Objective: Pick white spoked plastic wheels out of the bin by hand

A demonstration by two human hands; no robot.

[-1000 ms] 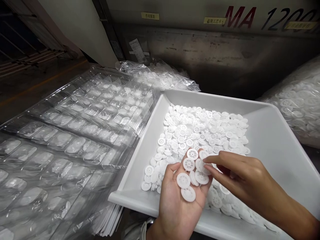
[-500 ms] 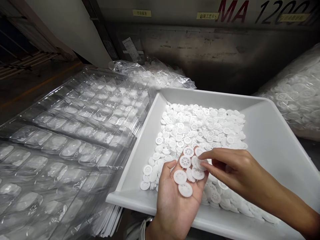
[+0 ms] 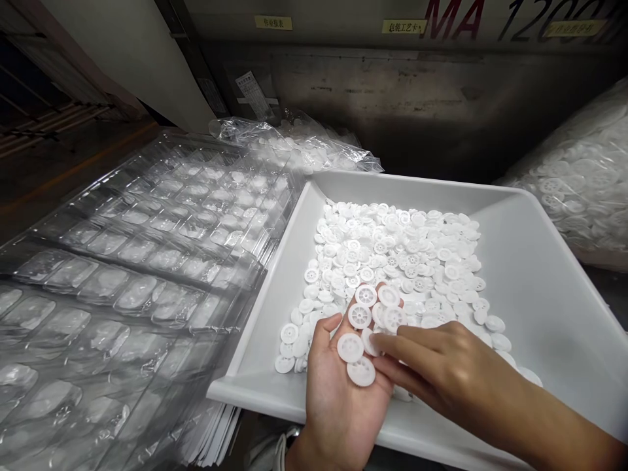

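My left hand (image 3: pixel 343 409) lies palm up over the near side of a grey tray, cradling several small white plastic wheels (image 3: pixel 360 316) with spoked centres. Some wheels lie flat on the palm, others along the fingers. From the right, my right hand (image 3: pixel 451 366) reaches over with thumb and forefinger closed on a wheel (image 3: pixel 371 341) at the middle of the left palm; the fingertips partly cover it. Below both hands, a loose heap of the same wheels (image 3: pixel 387 248) fills much of the grey tray (image 3: pixel 417 183).
Stacked clear plastic blister trays (image 3: pixel 137 261) stand at the left, above a stack of white sheets (image 3: pixel 216 438). Behind them lies a clear bag (image 3: pixel 314 147) of white parts. A large bag of wheels (image 3: pixel 583 190) stands at the right. A machine panel (image 3: pixel 383 91) closes off the back.
My right hand has moved down and left, from the wheels near the left fingertips to one at mid-palm. The left hand has barely moved.
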